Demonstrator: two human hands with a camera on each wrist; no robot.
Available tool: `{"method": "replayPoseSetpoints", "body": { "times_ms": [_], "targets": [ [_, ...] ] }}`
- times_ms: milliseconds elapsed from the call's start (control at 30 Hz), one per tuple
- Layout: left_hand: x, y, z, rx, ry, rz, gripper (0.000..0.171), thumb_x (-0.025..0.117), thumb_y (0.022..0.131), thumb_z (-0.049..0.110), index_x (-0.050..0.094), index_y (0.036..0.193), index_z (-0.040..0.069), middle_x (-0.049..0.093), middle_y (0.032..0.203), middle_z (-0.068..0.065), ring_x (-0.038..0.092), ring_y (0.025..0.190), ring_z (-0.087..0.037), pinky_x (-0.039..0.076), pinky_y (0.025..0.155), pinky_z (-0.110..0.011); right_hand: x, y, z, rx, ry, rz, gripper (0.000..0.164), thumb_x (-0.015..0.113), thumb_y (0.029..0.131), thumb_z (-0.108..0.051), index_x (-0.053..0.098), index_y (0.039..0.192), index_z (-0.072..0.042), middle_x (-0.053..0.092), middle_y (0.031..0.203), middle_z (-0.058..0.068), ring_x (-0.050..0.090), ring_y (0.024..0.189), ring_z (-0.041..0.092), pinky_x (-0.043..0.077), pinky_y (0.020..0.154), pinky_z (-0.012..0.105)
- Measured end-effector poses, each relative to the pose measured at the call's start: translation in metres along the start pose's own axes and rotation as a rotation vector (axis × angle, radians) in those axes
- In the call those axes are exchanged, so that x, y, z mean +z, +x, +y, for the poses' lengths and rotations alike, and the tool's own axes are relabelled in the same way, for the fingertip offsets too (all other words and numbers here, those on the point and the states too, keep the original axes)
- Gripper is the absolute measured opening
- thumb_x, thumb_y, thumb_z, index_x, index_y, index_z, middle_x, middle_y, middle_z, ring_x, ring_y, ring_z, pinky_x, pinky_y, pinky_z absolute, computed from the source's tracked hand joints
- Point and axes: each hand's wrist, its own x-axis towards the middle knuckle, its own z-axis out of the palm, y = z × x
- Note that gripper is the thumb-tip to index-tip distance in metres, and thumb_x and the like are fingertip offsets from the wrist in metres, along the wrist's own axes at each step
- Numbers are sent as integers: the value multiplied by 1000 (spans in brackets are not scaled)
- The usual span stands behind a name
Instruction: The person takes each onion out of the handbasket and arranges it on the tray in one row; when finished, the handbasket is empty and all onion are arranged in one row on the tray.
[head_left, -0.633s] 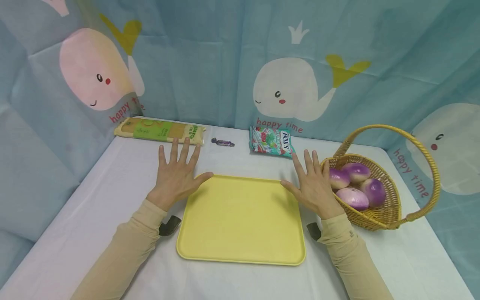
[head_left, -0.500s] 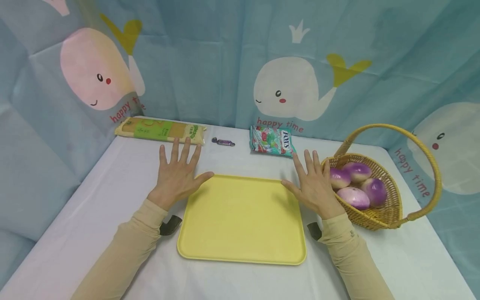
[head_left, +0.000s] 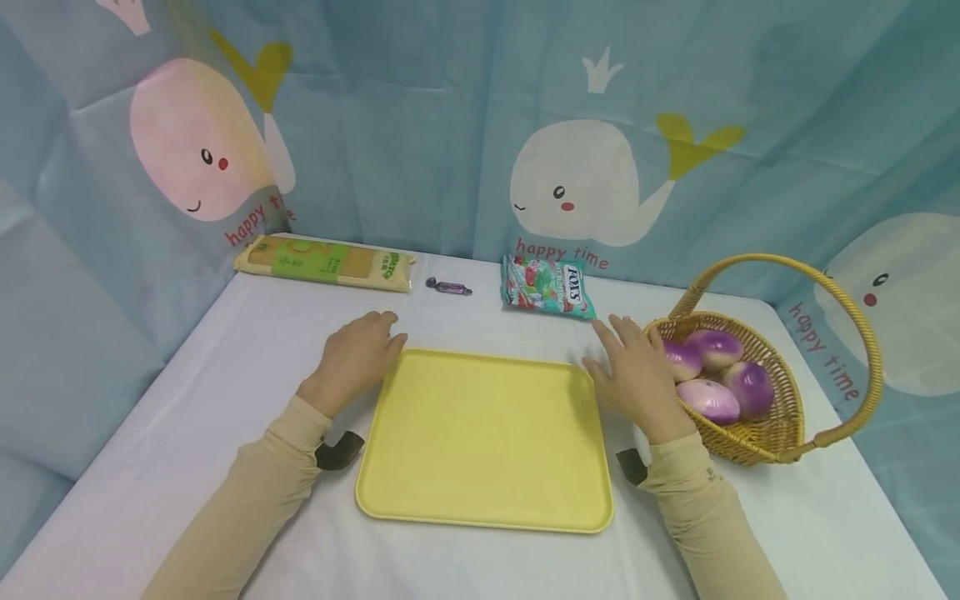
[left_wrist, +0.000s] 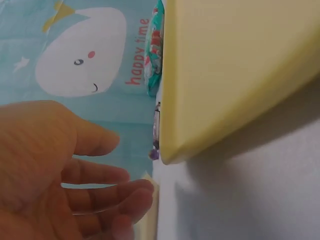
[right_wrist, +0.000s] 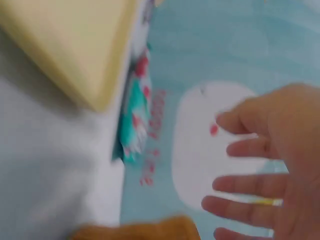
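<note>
My left hand hovers by the far left corner of a yellow tray, its fingers loosely bent and holding nothing. In the left wrist view, a gap shows between its thumb and the tray edge. Beyond the far right corner is my right hand, fingers spread and slightly bent, with nothing in them. Its outer side overlaps the rim of a wicker basket in the head view; contact cannot be told. Inside the basket lie several purple-and-white turnip-like vegetables.
At the back left lies a long pack of noodles. A small purple wrapped candy is to its right, then a teal FOX'S candy bag. The basket's tall handle arches up at the right. A whale-print curtain hangs behind.
Both hands have gone from flat, spread fingers to bent ones; the left hand's fingers have drawn in more. The view has shifted slightly. Tray, packs and basket stay in place.
</note>
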Motion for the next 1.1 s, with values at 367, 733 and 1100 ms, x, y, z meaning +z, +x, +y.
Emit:
{"method": "replayPoseSetpoints", "body": {
  "times_ms": [367, 733, 1100],
  "targets": [
    [13, 9, -22, -49, -306, -258, 32, 46, 100, 21, 63, 117, 0, 68, 106, -19, 62, 85, -24, 51, 72, -36, -36, -16, 60, 440, 41, -212, 58, 48, 98, -40, 44, 143, -5, 40, 136, 40, 39, 118, 64, 38, 85, 76],
    [14, 10, -28, -15, -312, -262, 25, 46, 97, 11, 67, 107, 1, 66, 96, -15, 56, 79, -22, 47, 70, -34, -29, -12, 60, 444, 17, -230, 53, 47, 97, -44, 50, 132, -4, 53, 123, 38, 52, 108, 60, 36, 81, 77],
    [15, 11, -28, -19, -309, -269, 24, 46, 97, 11, 67, 105, 3, 66, 94, -14, 55, 77, -21, 45, 68, -32, -36, -7, 6, 132, 72, 193, 55, 69, 88, -32, 54, 132, -2, 58, 116, 33, 59, 98, 50, 46, 79, 64]
  ]
}}
